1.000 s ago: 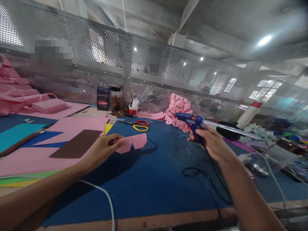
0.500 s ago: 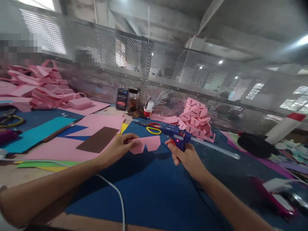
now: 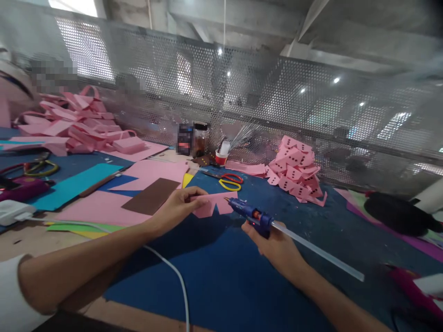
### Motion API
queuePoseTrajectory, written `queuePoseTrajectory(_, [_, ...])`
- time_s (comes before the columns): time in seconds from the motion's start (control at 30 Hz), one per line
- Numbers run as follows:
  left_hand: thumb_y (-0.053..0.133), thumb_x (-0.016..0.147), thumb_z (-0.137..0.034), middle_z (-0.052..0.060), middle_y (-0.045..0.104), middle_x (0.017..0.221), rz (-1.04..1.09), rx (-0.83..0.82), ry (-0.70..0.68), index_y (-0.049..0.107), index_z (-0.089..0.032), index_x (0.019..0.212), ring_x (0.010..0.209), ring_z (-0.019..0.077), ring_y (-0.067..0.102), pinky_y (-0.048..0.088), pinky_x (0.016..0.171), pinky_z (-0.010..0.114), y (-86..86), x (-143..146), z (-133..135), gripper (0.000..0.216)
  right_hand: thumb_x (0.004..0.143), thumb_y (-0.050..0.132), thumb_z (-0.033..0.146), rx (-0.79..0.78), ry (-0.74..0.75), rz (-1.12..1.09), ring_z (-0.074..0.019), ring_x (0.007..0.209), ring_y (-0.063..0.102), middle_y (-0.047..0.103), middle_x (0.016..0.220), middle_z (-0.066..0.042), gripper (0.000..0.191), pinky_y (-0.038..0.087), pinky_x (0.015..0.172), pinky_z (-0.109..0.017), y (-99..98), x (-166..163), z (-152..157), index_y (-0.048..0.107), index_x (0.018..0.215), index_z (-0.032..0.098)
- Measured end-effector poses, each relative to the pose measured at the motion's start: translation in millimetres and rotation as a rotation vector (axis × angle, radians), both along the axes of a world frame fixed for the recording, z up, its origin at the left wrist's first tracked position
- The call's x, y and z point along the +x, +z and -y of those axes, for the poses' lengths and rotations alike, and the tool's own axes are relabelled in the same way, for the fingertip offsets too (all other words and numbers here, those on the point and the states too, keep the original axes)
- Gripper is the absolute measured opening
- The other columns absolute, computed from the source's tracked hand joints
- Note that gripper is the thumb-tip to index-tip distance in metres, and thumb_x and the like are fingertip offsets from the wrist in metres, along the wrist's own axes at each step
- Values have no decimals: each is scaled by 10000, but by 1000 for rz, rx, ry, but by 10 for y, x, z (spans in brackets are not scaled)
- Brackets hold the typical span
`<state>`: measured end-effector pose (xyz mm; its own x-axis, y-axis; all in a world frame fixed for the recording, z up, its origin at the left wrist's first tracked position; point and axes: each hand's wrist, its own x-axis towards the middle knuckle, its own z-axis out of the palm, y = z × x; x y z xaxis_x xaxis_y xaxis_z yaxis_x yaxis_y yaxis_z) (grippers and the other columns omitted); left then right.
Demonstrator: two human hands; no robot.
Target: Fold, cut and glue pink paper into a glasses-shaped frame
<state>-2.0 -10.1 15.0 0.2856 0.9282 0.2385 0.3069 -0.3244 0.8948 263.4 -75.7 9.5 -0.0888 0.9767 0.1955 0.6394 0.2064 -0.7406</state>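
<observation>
Pinched in my left hand (image 3: 185, 205) is a notched pink foam piece (image 3: 206, 207), held by its left end above the blue mat (image 3: 207, 267). My right hand (image 3: 278, 242) is wrapped around a blue hot glue gun (image 3: 252, 214), and a clear glue stick (image 3: 321, 251) sticks out of its back. The gun's nozzle points left and is at the upper right edge of the pink piece; whether it touches I cannot tell. Just beyond lie scissors (image 3: 231, 182) with red and yellow handles.
Pink pieces with black dots (image 3: 294, 168) are heaped at the back right. A pile of pink foam baskets (image 3: 83, 122) stands back left. Brown (image 3: 151, 196) and turquoise (image 3: 78, 185) sheets lie left. A white cable (image 3: 173, 272) crosses the mat. Perforated metal screen (image 3: 249, 92) behind.
The glue gun has swung round and down, bringing its nozzle to the pink piece's right edge. My left hand still holds the piece. The whole view has shifted to the left.
</observation>
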Motion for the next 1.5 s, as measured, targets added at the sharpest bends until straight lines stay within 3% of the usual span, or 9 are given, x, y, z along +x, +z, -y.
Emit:
queuePoseTrajectory(0.3, [608, 840, -442, -7, 619, 813, 41, -24, -11, 663, -181, 929, 726, 122, 525, 394, 620, 200, 19, 2, 15, 281, 843, 556, 535, 121, 2, 35, -112, 542, 437, 507, 609, 22, 354, 360, 476, -200, 18, -45, -5, 580, 738, 198])
queuePoseTrajectory(0.5, [602, 844, -449, -10, 613, 801, 19, -7, -9, 666, -190, 929, 724, 122, 509, 382, 619, 203, 17, -2, 8, 280, 861, 558, 501, 97, 59, -32, -92, 518, 371, 423, 593, 53, 322, 322, 467, -195, 30, -43, 8, 506, 732, 210])
queuePoseTrajectory(1.5, [581, 844, -449, 12, 612, 807, -11, 11, -30, 666, -167, 937, 725, 147, 522, 392, 619, 219, 46, -1, 17, 308, 877, 543, 449, 57, 100, 48, -98, 534, 428, 467, 601, 58, 277, 304, 493, -202, 112, -50, 38, 465, 757, 212])
